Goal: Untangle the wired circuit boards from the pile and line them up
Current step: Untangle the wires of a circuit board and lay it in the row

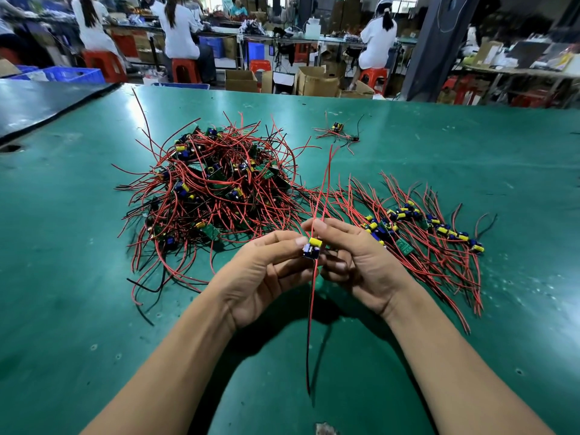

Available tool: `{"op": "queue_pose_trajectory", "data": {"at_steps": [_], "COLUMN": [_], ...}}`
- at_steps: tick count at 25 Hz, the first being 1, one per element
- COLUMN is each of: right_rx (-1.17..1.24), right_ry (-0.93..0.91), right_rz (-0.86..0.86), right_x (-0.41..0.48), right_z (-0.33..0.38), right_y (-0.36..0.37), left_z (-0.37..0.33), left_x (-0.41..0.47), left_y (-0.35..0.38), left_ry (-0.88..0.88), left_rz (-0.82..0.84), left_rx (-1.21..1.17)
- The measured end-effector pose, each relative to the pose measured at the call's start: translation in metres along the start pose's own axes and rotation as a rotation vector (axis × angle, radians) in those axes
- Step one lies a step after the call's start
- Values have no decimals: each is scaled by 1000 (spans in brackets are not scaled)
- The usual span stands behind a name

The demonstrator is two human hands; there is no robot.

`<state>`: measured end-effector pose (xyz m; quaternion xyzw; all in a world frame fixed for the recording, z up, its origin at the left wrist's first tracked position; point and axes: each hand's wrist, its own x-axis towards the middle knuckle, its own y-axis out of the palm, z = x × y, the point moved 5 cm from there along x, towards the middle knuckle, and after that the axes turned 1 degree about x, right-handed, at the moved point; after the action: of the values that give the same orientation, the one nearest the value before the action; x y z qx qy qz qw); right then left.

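Observation:
A tangled pile of small circuit boards with red and black wires (216,186) lies on the green table (439,136), left of centre. To the right, a row of separated boards (420,227) lies with wires fanned out. Above the table's middle, my left hand (266,271) pinches one small board (311,248) with a yellow capacitor. My right hand (357,259) pinches that board's red wires just above it. The wires rise up and away, and one red-black lead hangs down between my forearms.
A small separate clump of one or two wired boards (339,131) lies farther back on the table. A dark mat (37,105) covers the table's far left. Beyond the table, people sit on red stools at benches among cardboard boxes.

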<state>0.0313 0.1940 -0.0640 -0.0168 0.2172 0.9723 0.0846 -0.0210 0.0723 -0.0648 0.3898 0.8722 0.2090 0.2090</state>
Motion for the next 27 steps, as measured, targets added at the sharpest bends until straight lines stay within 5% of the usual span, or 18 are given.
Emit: {"op": "queue_pose_trajectory", "data": {"at_steps": [13,27], "right_rx": [9,-222], "right_ry": [3,57], "right_rz": [-81,-189], "right_x": [0,2], "right_z": [-5,-18], "right_y": [-3,-2], "left_z": [5,7], "left_x": [-5,0], "left_y": [3,-6], "left_ry": [-108,54], "left_rz": [2,-188], "left_rx": [92,335]}}
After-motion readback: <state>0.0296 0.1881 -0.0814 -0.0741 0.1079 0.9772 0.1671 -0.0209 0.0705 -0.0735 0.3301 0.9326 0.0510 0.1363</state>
